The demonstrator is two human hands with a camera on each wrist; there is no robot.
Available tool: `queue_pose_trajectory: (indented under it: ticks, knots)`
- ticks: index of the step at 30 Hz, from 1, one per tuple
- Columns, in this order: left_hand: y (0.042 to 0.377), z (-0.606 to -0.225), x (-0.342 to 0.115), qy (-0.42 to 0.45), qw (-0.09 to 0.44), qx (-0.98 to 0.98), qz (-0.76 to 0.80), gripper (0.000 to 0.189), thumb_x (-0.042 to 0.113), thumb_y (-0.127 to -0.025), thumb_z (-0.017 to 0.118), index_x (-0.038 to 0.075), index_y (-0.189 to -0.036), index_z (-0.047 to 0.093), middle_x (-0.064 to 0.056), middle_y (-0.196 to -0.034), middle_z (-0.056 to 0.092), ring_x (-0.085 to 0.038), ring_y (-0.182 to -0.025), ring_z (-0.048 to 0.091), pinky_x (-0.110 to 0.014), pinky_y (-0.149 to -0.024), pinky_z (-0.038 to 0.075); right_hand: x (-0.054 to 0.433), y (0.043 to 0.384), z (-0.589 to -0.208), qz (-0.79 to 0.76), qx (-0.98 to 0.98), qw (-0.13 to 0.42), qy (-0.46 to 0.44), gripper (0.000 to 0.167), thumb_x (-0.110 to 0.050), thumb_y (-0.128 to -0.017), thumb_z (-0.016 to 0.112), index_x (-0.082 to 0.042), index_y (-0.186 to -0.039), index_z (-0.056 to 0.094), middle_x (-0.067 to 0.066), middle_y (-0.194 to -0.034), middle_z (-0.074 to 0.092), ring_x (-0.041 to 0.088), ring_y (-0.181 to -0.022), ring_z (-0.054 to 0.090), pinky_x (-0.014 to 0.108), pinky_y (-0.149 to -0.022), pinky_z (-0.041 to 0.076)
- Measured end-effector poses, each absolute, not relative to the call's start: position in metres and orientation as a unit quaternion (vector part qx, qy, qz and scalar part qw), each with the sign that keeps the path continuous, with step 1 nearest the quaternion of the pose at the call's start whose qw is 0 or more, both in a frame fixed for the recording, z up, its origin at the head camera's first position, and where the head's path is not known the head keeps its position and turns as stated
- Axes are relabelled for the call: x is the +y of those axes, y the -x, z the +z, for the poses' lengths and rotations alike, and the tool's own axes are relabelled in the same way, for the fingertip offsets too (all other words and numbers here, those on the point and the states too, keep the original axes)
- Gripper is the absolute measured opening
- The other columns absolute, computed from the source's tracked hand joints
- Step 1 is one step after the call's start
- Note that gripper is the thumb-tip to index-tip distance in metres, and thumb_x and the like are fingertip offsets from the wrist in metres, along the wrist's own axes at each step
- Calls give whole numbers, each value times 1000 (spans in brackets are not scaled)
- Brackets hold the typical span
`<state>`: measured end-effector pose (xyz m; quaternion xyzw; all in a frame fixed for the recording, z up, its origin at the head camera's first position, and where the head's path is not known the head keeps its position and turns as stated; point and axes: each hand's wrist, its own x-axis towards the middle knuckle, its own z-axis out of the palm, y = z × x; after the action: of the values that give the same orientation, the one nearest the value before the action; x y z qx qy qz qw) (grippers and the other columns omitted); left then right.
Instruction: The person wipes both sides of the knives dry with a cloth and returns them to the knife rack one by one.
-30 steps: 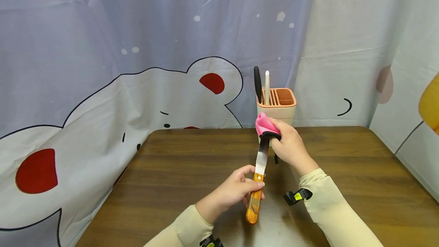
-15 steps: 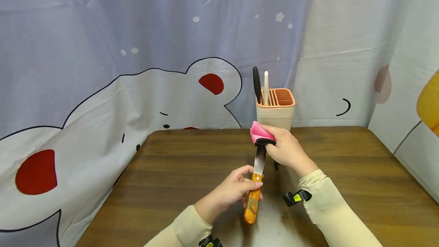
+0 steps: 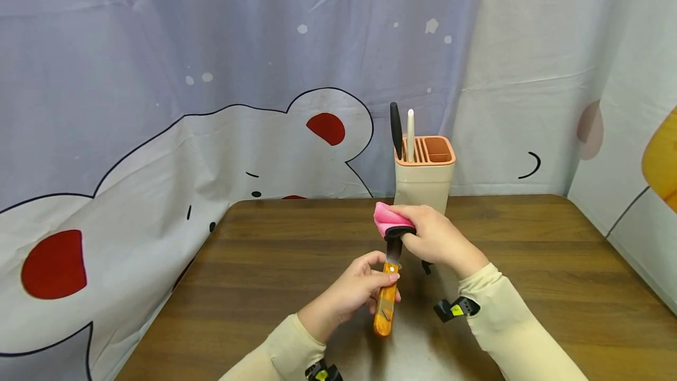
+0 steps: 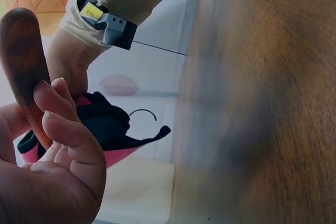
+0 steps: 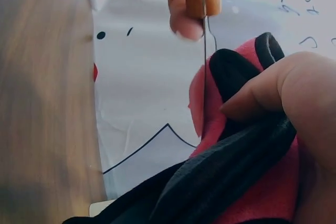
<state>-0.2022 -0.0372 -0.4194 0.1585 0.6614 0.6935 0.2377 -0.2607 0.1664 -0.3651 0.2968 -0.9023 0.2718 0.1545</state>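
Note:
My left hand (image 3: 355, 288) grips a knife (image 3: 384, 309) by its orange-brown wooden handle, blade pointing away from me. A folded cloth (image 3: 389, 218), pink on one side with black trim, is pinched in my right hand (image 3: 440, 235) and wraps over the blade. Only a short stretch of metal shows between handle and cloth in the head view. From the right wrist, the thin blade (image 5: 205, 82) runs down into the cloth's folds, with my thumb pressing on the fabric. In the left wrist view the handle (image 4: 23, 51) rises between thumb and fingers. The blade's tip is hidden.
A cream knife holder (image 3: 423, 184) with an orange slotted top stands at the table's back edge, behind my right hand. A black handle (image 3: 395, 128) and a white handle (image 3: 411, 134) stick up from it. The brown wooden table (image 3: 264, 263) meets a printed curtain (image 3: 238, 46).
My right hand has drawn the cloth along the blade toward the handle, down and slightly left, covering more metal. The left hand and knife have shifted slightly left and up.

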Motion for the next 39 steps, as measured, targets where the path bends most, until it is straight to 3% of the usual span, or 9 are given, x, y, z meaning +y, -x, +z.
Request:
queue_pose_trajectory:
  ticks: [9,19,30,39]
  knots:
    - [207,-422,-41,-162,220,667,693,20,17,-99,64,11,-112,50,3,-72,74,-8,-53,64,-20,-41,41,161,252,-360,277,-891,133,-335,41,-12,-87,71,-22,-127,70,-4,-93,71,13,-78,57,31,-72,50]
    - [211,-422,-44,-157,209,667,698,36,21,-99,63,8,-130,50,3,-73,73,-8,-55,63,-20,-43,41,159,244,-355,286,-878,104,-368,39,-14,-87,69,-20,-126,70,-7,-97,72,9,-82,60,29,-76,53]
    - [214,-424,-47,-157,182,673,699,36,21,-99,62,0,-127,52,4,-75,72,-9,-61,64,-21,-44,42,162,238,-349,362,-837,11,-410,32,-11,-92,64,-27,-120,68,-8,-78,69,8,-71,63,26,-67,54]
    - [214,-425,-47,-161,182,673,698,33,20,-99,62,2,-125,54,4,-75,73,-9,-58,63,-22,-44,43,165,241,-350,381,-824,-15,-419,32,-10,-94,63,-26,-121,68,-8,-85,71,10,-79,65,27,-74,56]
